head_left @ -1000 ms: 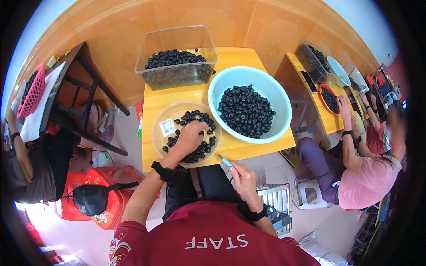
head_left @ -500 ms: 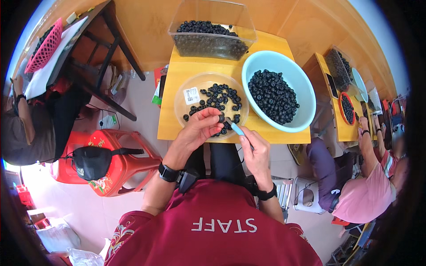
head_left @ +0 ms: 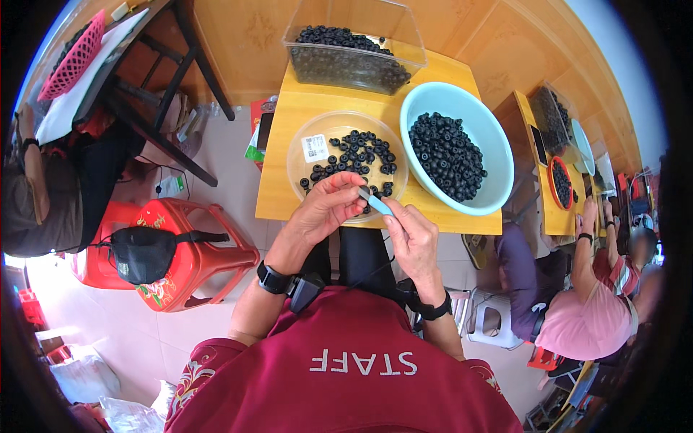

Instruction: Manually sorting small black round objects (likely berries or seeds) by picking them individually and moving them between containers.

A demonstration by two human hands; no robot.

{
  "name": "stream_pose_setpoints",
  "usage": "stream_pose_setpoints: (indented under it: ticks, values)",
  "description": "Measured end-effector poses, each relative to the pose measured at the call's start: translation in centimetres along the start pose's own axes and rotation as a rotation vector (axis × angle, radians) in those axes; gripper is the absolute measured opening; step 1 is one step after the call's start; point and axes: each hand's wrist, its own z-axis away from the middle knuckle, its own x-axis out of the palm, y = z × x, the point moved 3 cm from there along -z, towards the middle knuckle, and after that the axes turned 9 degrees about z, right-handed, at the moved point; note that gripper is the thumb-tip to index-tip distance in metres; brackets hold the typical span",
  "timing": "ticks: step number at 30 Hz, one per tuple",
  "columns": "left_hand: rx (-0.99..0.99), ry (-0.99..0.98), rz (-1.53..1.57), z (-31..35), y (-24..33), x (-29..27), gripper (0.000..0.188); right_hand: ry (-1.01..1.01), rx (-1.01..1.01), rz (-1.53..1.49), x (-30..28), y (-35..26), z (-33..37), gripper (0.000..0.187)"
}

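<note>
Small black piece [head_left: 363, 191], rounded, held above the near edge of the surface [head_left: 280, 209], in front of the round tray. The left hand [head_left: 321, 213] grips it: thumb and forefinger are together, clamped on the piece. The right hand [head_left: 413, 234] has its fingers closed around the light-blue handle of a small tool [head_left: 380, 206]; the tool's tip points left and lies at the piece, though whether it touches cannot be told. Directly beyond the hands, near the surface's near left corner, stands a shallow, clear round tray [head_left: 297, 153] with a white label [head_left: 315, 148] on its left part and loose black rings [head_left: 354, 149] spread over its middle and right. To the right of the tray, along the right edge of the surface, sits a light-blue basin [head_left: 498, 184] holding a heap of black rings. At the far edge, toward the left, stands a clear rectangular box [head_left: 354, 76], partly filled with similar pieces. Farther out, left of the person, a black bag [head_left: 144, 254] rests on a red stool [head_left: 216, 252]; at the right, a co-worker in a pink shirt [head_left: 585, 321] sits by another yellow surface [head_left: 556, 216] bearing a red-rimmed dish [head_left: 552, 189].
</note>
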Motion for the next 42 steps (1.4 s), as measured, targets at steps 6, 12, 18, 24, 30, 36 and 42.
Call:
stream_pose_setpoints:
  ticks: [6, 12, 18, 24, 30, 36, 42]
  values:
    - [-0.022, 0.004, -0.020, 0.3, 0.2, -0.2, 0.016, -0.003, -0.025, 0.018, 0.3, 0.2, -0.1, 0.022]
    - [-0.068, -0.081, 0.003, 1.4, 0.6, 0.8, 0.013, 0.088, 0.018, 0.087, 0.9, 4.1, 0.4, 0.019]
    - [0.002, -0.053, -0.024, 1.8, 1.4, 1.4, 0.014, 0.002, 0.135, 0.081, 0.2, 4.5, 1.5, 0.018]
    - [-0.001, 0.023, 0.011, 1.6, 0.9, 0.9, 0.019, -0.022, 0.163, 0.075, 0.4, 3.8, 1.8, 0.017]
    - [0.109, 0.058, -0.141, 0.7, 1.0, 0.2, 0.018, 0.018, 0.169, 0.033, 0.5, 4.2, 2.7, 0.018]
    - [0.087, 0.257, -0.354, -3.2, 0.7, 0.2, 0.013, -0.044, 0.263, 0.056, 0.2, 4.6, 4.6, 0.020]
    - [0.131, 0.115, -0.406, -9.7, 0.2, 10.0, 0.019, 0.079, 0.288, -0.049, -0.3, 6.0, 6.4, 0.019]
